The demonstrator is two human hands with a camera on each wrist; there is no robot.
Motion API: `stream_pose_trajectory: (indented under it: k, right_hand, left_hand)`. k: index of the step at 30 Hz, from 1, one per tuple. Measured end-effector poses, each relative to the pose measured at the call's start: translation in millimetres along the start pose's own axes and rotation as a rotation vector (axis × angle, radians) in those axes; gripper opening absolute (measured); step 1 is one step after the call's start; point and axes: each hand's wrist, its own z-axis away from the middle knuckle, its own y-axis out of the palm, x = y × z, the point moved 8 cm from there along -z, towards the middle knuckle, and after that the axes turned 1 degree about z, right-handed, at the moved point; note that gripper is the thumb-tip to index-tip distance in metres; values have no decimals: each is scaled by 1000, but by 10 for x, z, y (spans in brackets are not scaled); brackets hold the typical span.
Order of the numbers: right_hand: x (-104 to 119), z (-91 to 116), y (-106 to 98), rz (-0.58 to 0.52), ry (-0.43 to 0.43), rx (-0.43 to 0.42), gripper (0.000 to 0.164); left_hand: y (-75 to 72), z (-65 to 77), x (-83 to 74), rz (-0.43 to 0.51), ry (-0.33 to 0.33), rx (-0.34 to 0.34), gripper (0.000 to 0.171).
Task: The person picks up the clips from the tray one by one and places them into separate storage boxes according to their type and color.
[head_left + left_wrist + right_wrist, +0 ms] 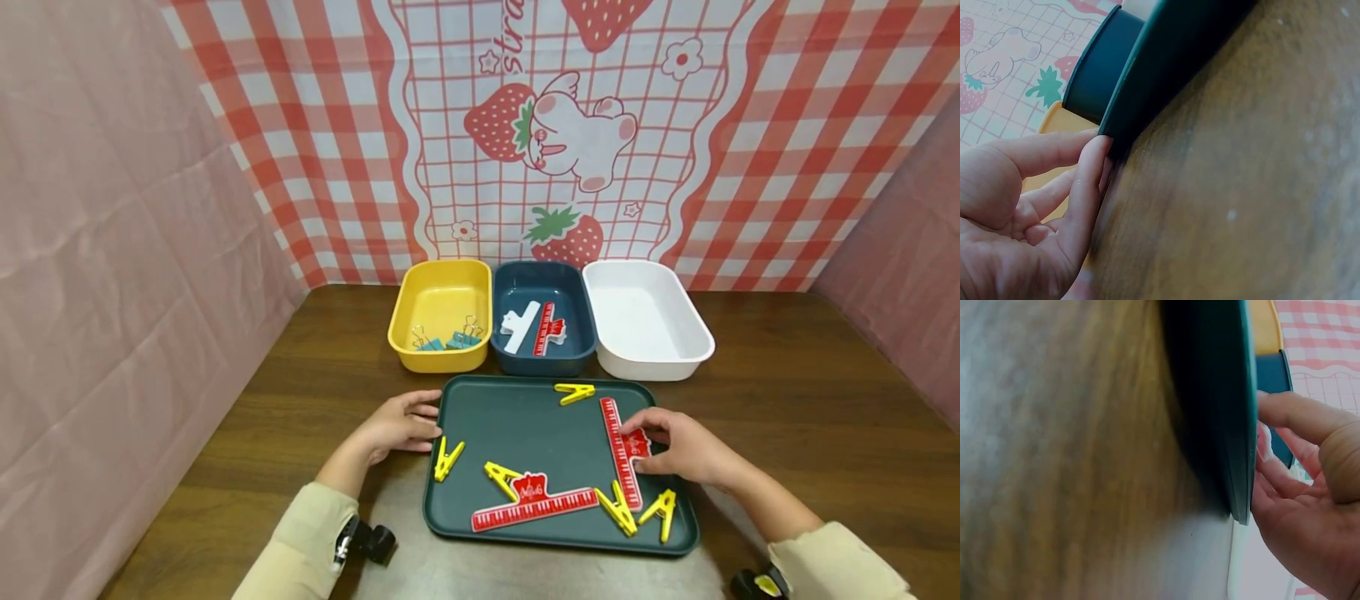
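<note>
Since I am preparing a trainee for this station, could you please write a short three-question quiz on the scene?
1. How many yellow clips lie on the dark green tray?
2. True or false: the teal binder clips lie in the yellow bin.
3. Which is nearest the right hand's fingertips: a) a white clip, b) a red piano-key clip, c) a teal binder clip?

Key: 1. five; 2. true; 3. b.

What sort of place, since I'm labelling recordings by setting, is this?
Probably a staged tabletop workspace, though the wider room is out of view: a strawberry-print cloth hangs behind the table, plain pink cloth screens both sides, and a dark green tray holds clips.
</note>
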Motion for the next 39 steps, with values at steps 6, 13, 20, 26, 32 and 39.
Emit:
stream_pose_trajectory:
  k: [6, 13, 20, 26, 32, 39]
  right_hand:
    - [30, -7, -18, 99, -108, -33, 24]
    - [33, -4, -50, 135, -113, -73, 21]
    - [33, -3, -92, 111, -51, -94, 22]
    - [23, -17, -113, 32, 11, -114, 27]
    - [54, -33, -103, -11, 57, -132, 28]
    - [139, -57, -103, -53, 55, -147, 29]
  left_hand:
    - [-14, 5, -2, -4, 2, -5, 61]
    - [3, 0, -11, 7, -1, 3, 61]
    - [15, 5, -21, 14, -2, 8, 61]
    - [8, 10, -14, 19, 1, 12, 61]
    - [3, 8, -7, 16, 5, 16, 61]
    - [5, 2, -2, 19, 4, 14, 61]
